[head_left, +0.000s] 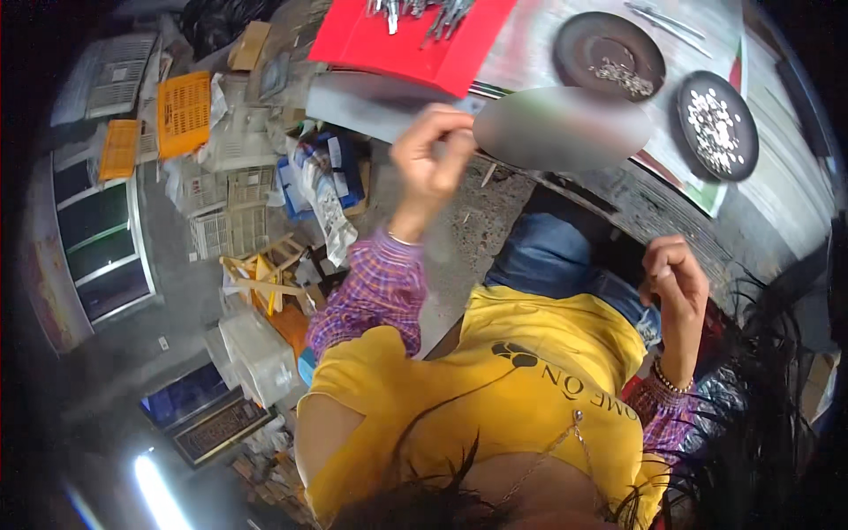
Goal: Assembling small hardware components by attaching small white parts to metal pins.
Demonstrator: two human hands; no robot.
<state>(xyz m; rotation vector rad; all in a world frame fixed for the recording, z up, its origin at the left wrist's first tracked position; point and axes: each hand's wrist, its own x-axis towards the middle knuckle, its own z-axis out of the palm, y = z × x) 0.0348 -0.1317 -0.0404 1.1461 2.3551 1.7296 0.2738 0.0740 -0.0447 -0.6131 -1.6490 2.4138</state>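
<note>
My left hand (pixel 433 155) is raised in front of the work table (pixel 521 62), thumb and forefinger pinched together. Anything between those fingertips is too small to make out. Over my lap, close to the blue jeans (pixel 548 252), my right hand (pixel 678 274) is closed with its fingers curled in; what they hold, if anything, cannot be seen. A blurred oval patch hides the table edge just right of my left hand. Beyond it lie a dark round dish (pixel 587 40) with small greyish pieces and a second black dish (pixel 746 146) with white pieces.
A red tray or sheet (pixel 389 49) holding several metal pieces lies at the table's far left. Slim metal tools (pixel 667 26) rest at the back. Off to the left are orange crates (pixel 184 110), a blue bin (pixel 296 190), a wooden stool (pixel 278 283) and pale plastic boxes (pixel 256 353).
</note>
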